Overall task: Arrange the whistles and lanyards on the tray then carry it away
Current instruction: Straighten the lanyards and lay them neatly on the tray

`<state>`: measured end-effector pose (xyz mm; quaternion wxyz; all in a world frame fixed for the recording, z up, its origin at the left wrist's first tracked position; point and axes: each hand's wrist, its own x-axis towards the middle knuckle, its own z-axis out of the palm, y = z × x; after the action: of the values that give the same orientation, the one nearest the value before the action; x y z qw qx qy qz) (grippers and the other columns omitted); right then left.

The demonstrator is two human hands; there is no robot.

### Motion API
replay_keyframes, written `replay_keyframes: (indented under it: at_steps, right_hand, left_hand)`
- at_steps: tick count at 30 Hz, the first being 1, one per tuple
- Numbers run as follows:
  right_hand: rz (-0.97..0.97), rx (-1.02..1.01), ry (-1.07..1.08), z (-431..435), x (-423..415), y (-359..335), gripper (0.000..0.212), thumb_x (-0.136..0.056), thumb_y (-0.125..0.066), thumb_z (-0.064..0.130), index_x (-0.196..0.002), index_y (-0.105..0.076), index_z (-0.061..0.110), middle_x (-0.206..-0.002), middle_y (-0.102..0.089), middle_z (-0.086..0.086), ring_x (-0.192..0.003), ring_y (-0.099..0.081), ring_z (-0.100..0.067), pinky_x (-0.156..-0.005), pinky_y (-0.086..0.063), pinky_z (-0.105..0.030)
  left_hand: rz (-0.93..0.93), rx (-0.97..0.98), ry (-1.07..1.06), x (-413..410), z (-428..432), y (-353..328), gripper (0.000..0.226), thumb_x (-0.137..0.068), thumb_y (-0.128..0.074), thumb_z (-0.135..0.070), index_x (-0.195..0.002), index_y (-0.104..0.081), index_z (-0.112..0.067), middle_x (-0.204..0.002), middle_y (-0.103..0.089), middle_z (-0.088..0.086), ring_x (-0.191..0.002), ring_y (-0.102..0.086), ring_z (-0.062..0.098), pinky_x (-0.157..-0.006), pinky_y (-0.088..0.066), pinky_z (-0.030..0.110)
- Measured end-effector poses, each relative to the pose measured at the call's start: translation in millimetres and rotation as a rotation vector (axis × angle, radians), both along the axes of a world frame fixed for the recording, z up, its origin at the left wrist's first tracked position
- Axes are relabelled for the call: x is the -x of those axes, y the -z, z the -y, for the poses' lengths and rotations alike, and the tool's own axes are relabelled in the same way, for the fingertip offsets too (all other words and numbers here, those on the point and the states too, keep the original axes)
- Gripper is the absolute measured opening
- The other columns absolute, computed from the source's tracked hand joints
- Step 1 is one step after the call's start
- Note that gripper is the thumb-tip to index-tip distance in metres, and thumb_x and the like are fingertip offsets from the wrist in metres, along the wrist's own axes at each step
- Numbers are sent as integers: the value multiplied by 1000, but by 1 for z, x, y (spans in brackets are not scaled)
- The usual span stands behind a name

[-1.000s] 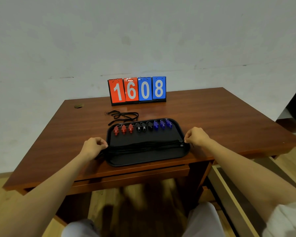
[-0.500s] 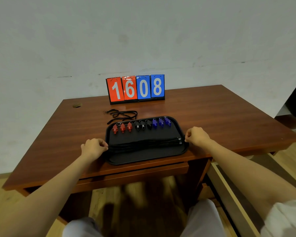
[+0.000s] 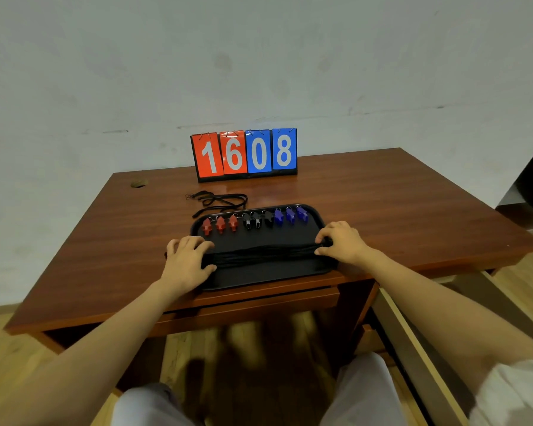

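A black tray [image 3: 259, 275] sits at the desk's near edge. Along its far side stand three red whistles [image 3: 220, 224], three black whistles [image 3: 257, 221] and three blue whistles [image 3: 290, 215] in one row. A bundle of black lanyards [image 3: 265, 253] lies stretched across the tray's middle. My left hand [image 3: 186, 262] rests on the bundle's left end with fingers spread. My right hand [image 3: 342, 241] pinches the right end between curled fingers and thumb. One loose black lanyard [image 3: 219, 201] lies on the desk behind the tray.
The wooden desk [image 3: 397, 210] stands against a pale wall. A flip scoreboard [image 3: 246, 155] reading 1608 stands at its back edge. A cable hole [image 3: 139, 183] is at the back left. A pulled-out drawer [image 3: 413, 348] juts out at the lower right by my legs.
Both hands moved inward from the tray's side edges onto the tray. The left hand's fingers uncurled and spread over the lanyard bundle.
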<state>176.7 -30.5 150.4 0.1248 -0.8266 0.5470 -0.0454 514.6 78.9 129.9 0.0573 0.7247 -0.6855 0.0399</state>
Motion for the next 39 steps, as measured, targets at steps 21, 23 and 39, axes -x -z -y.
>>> replay_keyframes:
  at_steps: [21, 23, 39]
  right_hand:
    - [109, 26, -210, 31, -86, -25, 22, -89, -63, 22, -110, -64, 15, -116, -57, -7, -111, -52, -24, -96, -45, -39]
    - [132, 39, -227, 47, -107, -34, 22, -90, -62, 21, -111, -65, 13, -117, -59, -8, -107, -54, -23, -93, -47, -36]
    - [54, -121, -297, 191, -280, -4, 42, -95, -52, 25, -136, -44, 23, -137, -45, -8, -128, -38, -27, -105, -39, -44]
  left_hand:
    - [-93, 62, 97, 26, 48, -19, 30, -91, -55, -30, -120, -60, -23, -128, -52, -1, -127, -40, 20, -109, -17, 39]
    - [-86, 66, 71, 20, 67, -27, 29, -92, -53, -30, -119, -61, -22, -127, -53, 1, -125, -42, 22, -107, -21, 39]
    - [-233, -122, -267, -101, 218, -7, 39, -93, -40, -14, -130, -51, -15, -133, -46, 11, -122, -43, 34, -98, -39, 48]
